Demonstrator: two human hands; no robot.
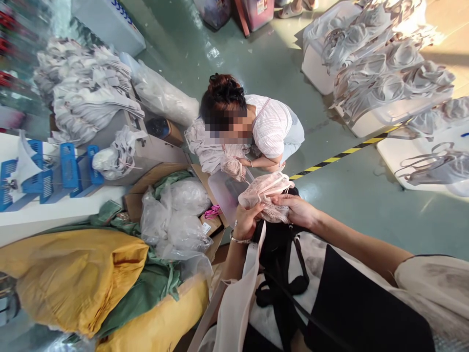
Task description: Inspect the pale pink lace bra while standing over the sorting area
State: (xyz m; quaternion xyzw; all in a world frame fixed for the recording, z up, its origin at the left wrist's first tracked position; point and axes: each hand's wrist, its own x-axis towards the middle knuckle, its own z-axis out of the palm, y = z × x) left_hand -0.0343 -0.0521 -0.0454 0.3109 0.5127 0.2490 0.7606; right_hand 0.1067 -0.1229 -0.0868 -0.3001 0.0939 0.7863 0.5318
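A pale pink lace bra (266,188) is held up in front of my body, with its moulded cup and thin straps showing. My left hand (246,222), with a bracelet at the wrist, pinches its near left side between thumb and fingers. On the other side, my right hand (297,209) grips the lace edge. Just beyond, a crouching person (271,127) holds another pink lace piece (234,168) above a translucent plastic bin (223,193). Pale pink garments (205,146) are heaped beside that person.
Bra-laden white bins (318,68) stand at upper right. Yellow-black tape (337,155) crosses the green floor. At left are stacked white fabric pieces (84,93), blue baskets (69,164), clear plastic bags (183,205) and a yellow sack (76,274).
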